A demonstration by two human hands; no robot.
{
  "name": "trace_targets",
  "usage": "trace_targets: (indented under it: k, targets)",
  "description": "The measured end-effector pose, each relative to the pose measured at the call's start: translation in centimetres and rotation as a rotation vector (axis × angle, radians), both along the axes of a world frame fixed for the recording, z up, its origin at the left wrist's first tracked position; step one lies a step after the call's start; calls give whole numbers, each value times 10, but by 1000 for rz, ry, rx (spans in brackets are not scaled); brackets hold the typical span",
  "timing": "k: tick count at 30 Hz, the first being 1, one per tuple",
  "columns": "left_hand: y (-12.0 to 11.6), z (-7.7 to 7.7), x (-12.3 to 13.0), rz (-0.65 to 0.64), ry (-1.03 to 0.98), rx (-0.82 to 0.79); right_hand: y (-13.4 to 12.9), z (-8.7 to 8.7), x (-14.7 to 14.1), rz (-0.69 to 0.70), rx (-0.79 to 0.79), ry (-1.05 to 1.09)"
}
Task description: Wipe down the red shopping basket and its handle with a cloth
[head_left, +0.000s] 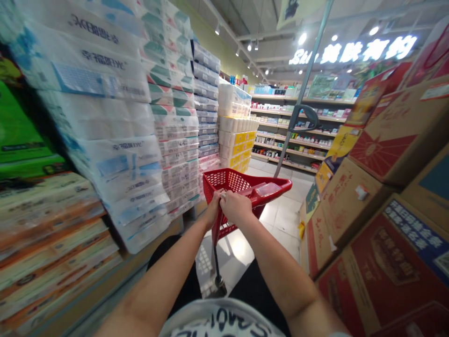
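Head view: left hand (212, 211) and right hand (236, 207) grip, fingers curled, the near edge of the red shopping cart (239, 180), toilet-paper stack (119, 117) to its left; hold looks complete, floor (283, 208) remaining between it and skincare shelves (304, 152).

Towering on the left as tall stacks of white, plastic-wrapped paper packs with blue print (115, 110), continuing farther back as yellow-and-white wrapped packs (238, 146). Running across the back as long, pale, goods-filled shelves (277, 98). Glowing above them as bright white sign lettering (372, 50). Rising on the right as stacked brown-and-red, rectangular cardboard cartons (354, 196).
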State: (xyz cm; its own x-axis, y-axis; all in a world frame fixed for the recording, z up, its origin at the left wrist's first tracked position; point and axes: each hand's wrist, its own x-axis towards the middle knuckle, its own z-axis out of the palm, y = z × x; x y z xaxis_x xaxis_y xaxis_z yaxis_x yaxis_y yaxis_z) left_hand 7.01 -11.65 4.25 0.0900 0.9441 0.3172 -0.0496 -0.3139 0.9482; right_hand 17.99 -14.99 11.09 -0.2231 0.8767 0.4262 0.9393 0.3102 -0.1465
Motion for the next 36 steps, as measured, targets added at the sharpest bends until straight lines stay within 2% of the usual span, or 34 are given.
trace_targets:
  k: [3, 6, 9, 12, 16, 17, 19, 21, 24, 27, 31, 33, 36]
  targets:
    - [-11, 5, -1, 162, 89, 92, -3, -4, 2, 18, 110, 21]
    - [-31, 17, 2, 314, 235, 372, -13, -19, 9, 94, 271, 66]
    - [-50, 30, 8, 311, 426, 582, -22, -33, 17, 189, 350, 128]
    - [-56, 36, 14, 218, 620, 633, -24, -30, 30, 273, 275, 213]
    - [-46, 31, 16, 232, 689, 548, -8, -4, 67, 578, 51, 278]
    - [-43, 29, 15, 245, 704, 543, 0, 2, 78, 553, 66, 328]
    - [-41, 28, 14, 289, 761, 571, 17, 9, 99, 342, 173, 414]
    - [-44, 31, 15, 383, 834, 617, 34, 10, 113, 144, 224, 366]
    - [-54, 38, 23, 466, 962, 683, 50, 4, 121, 64, 180, 194]
    - [-61, 45, 36, 443, 1107, 701, 53, 1, 118, 16, 152, 102]
    - [-58, 52, 46, 581, 1236, 590, 46, 3, 103, -74, 185, 70]
    - [-52, 54, 41, 599, 1268, 552, 43, 2, 91, -106, 191, 62]
    - [-38, 59, 22, 643, 1294, 497, 39, 1, 67, -166, 176, 57]
